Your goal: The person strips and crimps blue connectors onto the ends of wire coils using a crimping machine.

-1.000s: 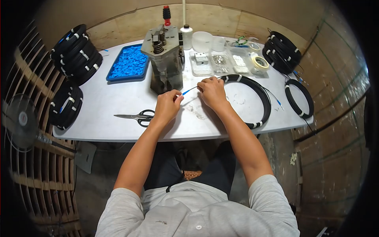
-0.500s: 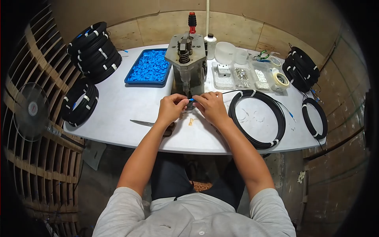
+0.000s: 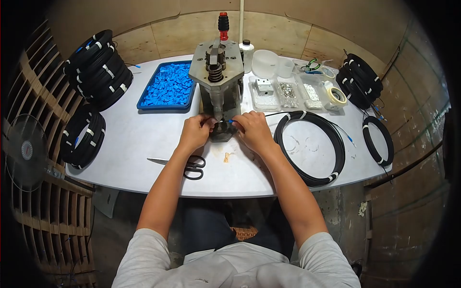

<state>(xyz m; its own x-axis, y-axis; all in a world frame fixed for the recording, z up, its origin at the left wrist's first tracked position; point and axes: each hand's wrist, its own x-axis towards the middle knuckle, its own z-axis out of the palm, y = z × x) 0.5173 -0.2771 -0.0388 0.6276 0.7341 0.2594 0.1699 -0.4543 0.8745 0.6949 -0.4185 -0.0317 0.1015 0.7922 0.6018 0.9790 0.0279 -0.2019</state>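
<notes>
Thin black cable (image 3: 269,114), blue tip, at press (image 3: 217,86).

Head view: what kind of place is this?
Probably a small cable-assembly workshop: a hand press stands on the white table, with stacks of black cable coils and a tray of blue connector parts around it.
</notes>
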